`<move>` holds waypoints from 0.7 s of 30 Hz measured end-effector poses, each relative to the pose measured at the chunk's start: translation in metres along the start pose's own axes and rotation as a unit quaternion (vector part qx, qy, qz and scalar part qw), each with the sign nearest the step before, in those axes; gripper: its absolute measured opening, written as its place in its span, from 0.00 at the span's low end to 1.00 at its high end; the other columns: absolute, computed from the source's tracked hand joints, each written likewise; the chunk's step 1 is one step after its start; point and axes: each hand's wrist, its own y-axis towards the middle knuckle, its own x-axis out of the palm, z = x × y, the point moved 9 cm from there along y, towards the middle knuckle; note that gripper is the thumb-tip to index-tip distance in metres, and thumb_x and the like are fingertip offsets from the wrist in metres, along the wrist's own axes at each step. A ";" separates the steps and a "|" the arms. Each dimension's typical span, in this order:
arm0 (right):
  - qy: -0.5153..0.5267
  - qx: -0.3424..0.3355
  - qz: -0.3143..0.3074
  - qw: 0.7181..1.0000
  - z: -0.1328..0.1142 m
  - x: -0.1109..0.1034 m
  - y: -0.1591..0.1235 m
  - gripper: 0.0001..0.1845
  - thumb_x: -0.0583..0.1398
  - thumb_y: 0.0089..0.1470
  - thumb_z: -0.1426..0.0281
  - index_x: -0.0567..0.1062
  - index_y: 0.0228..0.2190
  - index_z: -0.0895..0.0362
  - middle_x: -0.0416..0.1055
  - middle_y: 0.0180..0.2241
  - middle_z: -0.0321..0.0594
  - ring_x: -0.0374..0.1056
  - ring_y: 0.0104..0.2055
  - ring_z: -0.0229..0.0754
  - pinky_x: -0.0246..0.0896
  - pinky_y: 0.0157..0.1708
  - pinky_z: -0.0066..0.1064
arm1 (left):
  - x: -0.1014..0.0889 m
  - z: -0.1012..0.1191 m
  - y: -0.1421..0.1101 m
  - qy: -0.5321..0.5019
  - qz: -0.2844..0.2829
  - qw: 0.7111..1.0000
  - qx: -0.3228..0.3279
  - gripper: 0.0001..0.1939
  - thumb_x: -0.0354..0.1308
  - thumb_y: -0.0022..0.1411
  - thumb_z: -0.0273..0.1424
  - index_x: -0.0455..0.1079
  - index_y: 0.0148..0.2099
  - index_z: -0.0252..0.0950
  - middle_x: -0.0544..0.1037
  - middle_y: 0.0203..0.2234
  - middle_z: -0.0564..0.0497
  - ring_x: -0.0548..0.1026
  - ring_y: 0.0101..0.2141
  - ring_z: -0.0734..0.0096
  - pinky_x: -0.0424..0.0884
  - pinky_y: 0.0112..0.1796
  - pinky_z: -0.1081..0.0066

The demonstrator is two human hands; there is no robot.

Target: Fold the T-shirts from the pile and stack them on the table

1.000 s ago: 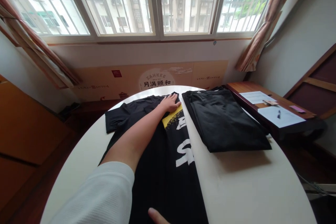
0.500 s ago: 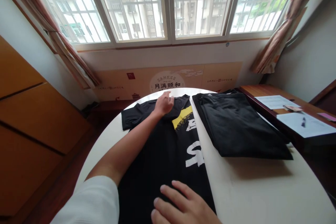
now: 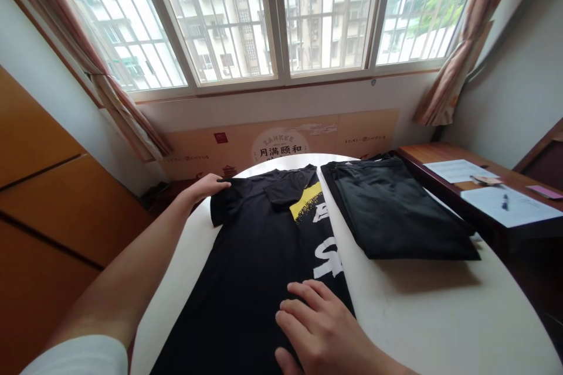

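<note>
Lying between left (image 3: 204,188) and right hands (image 3: 323,328), black T-shirt (image 3: 246,258)

a white long sleeve (image 3: 74,357) covers the upper part of the left arm (image 3: 118,287), its soft, plain edge stopping short of the wrist and leaving the forearm bare. the left hand (image 3: 204,187) and the right hand (image 3: 325,328) are bare as well, with slim, long fingers (image 3: 303,304) and nothing worn on them that shows.
</note>
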 end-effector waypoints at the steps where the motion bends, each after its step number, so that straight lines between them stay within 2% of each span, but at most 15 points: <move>1: 0.004 0.007 -0.015 1.000 0.002 0.001 0.000 0.08 0.60 0.65 0.63 0.74 0.41 0.55 0.80 0.44 0.44 0.73 0.54 0.53 0.65 0.55 0.42 | 0.001 0.016 0.000 -0.029 -0.018 0.999 0.020 0.18 0.71 0.51 0.43 0.71 0.23 0.37 0.72 0.18 0.52 0.71 0.23 0.66 0.65 0.25 0.71; 4: 0.014 0.023 -0.052 0.998 0.005 0.006 -0.001 0.07 0.60 0.65 0.64 0.74 0.40 0.54 0.80 0.42 0.42 0.73 0.54 0.53 0.62 0.58 0.44 | 0.010 0.079 -0.001 -0.116 -0.071 0.987 0.090 0.19 0.71 0.56 0.44 0.75 0.28 0.34 0.75 0.21 0.50 0.73 0.23 0.69 0.70 0.25 0.71; 6: 0.017 0.023 -0.065 0.997 0.005 0.010 -0.003 0.08 0.61 0.65 0.63 0.74 0.39 0.54 0.80 0.39 0.41 0.73 0.53 0.54 0.62 0.57 0.44 | 0.026 0.123 -0.002 -0.150 -0.118 0.976 0.107 0.19 0.74 0.56 0.43 0.75 0.30 0.32 0.77 0.24 0.47 0.77 0.24 0.67 0.75 0.28 0.70; 9: 0.012 0.008 -0.077 0.997 0.000 0.019 -0.006 0.10 0.62 0.62 0.60 0.73 0.36 0.54 0.79 0.36 0.42 0.73 0.49 0.54 0.64 0.51 0.43 | 0.063 0.176 -0.002 -0.150 -0.194 0.967 0.071 0.16 0.75 0.58 0.37 0.76 0.34 0.29 0.82 0.28 0.41 0.83 0.27 0.59 0.81 0.34 0.64; 11: 0.000 -0.004 -0.082 0.997 -0.003 0.027 -0.007 0.11 0.62 0.61 0.59 0.73 0.36 0.54 0.79 0.35 0.42 0.73 0.47 0.53 0.64 0.48 0.42 | 0.087 0.202 -0.003 -0.142 -0.216 0.965 0.040 0.13 0.73 0.60 0.31 0.76 0.40 0.27 0.83 0.32 0.38 0.85 0.30 0.55 0.83 0.37 0.61; 14: -0.030 -0.010 -0.088 0.996 -0.006 0.039 -0.009 0.13 0.63 0.59 0.57 0.73 0.35 0.54 0.78 0.32 0.40 0.73 0.44 0.52 0.64 0.45 0.43 | 0.113 0.228 0.000 -0.159 -0.187 0.969 0.014 0.14 0.70 0.64 0.27 0.74 0.49 0.25 0.84 0.34 0.37 0.86 0.33 0.54 0.83 0.39 0.61; 17: -0.052 -0.012 -0.092 0.994 -0.009 0.048 -0.008 0.14 0.65 0.56 0.56 0.73 0.33 0.53 0.77 0.28 0.37 0.72 0.37 0.50 0.63 0.40 0.42 | 0.134 0.240 0.002 -0.171 -0.152 0.973 0.021 0.15 0.63 0.71 0.29 0.71 0.54 0.24 0.84 0.36 0.35 0.86 0.35 0.57 0.82 0.40 0.64; 19: -0.054 -0.009 -0.093 0.994 -0.011 0.051 -0.007 0.14 0.65 0.55 0.56 0.73 0.33 0.53 0.76 0.27 0.37 0.70 0.34 0.48 0.62 0.37 0.42 | 0.146 0.242 0.000 -0.164 -0.144 0.975 0.036 0.13 0.57 0.75 0.30 0.70 0.54 0.24 0.84 0.38 0.34 0.86 0.37 0.59 0.81 0.39 0.66; 21: -0.048 -0.002 -0.094 0.994 -0.012 0.049 -0.006 0.15 0.64 0.56 0.54 0.73 0.32 0.53 0.76 0.27 0.39 0.71 0.34 0.49 0.62 0.37 0.41 | 0.153 0.240 -0.005 -0.145 -0.138 0.978 0.056 0.12 0.54 0.75 0.31 0.72 0.50 0.25 0.84 0.39 0.34 0.85 0.38 0.59 0.80 0.39 0.67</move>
